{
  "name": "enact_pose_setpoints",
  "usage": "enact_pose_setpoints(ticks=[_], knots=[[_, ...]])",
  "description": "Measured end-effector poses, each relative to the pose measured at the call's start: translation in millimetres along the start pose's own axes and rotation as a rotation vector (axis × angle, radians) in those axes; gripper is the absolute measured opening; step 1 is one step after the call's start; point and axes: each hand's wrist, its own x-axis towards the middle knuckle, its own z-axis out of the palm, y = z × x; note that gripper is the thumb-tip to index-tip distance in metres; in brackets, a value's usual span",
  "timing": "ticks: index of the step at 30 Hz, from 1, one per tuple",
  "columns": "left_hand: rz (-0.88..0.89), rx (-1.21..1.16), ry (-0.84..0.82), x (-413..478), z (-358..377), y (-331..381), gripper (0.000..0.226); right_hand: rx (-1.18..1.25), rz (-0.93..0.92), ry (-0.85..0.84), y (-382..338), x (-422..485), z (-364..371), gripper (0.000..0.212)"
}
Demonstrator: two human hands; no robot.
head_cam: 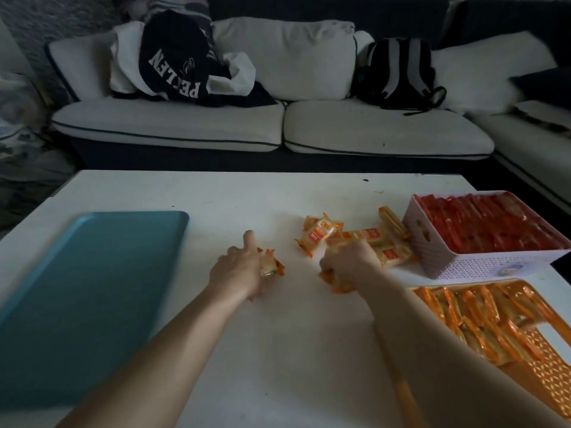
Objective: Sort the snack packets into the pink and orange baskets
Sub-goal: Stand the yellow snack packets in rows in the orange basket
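On the white table, my left hand is closed around an orange-and-yellow snack packet. My right hand grips another orange packet against the tabletop. Several loose orange packets lie just beyond my right hand. The pink basket at the right holds rows of red packets. In front of it, the orange basket holds several orange packets.
A teal tray lies flat on the left of the table. Behind the table stands a white sofa with dark clothing and a black backpack on it.
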Motion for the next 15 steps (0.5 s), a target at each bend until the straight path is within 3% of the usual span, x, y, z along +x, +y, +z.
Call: enact_pose_setpoints(ticks=[1, 3, 6, 9, 10, 11, 15], knots=[[-0.019, -0.044, -0.008, 1, -2, 0, 0.084, 0.118, -0.01, 0.062, -7, 4, -7, 0.022], [-0.096, -0.286, -0.034, 6, -6, 6, 0.077, 0.221, -0.07, 0.224, -29, 11, -27, 0.018], [-0.272, -0.954, -0.061, 13, -10, 27, 0.067, 0.083, -0.195, 0.285, -63, 29, -50, 0.019], [-0.29, -1.286, -0.002, 30, -3, 54, 0.072, -0.011, -0.223, 0.06, -74, 49, -44, 0.026], [-0.294, -1.333, -0.017, 34, -2, 62, 0.075, -0.014, -0.233, -0.038, -73, 50, -39, 0.019], [-0.299, -1.404, -0.04, 38, -3, 69, 0.071, -0.039, -0.249, -0.126, -73, 52, -35, 0.007], [-0.381, -1.657, -0.259, 37, -8, 76, 0.047, -0.102, -0.198, -0.279, -71, 46, -33, 0.002]])
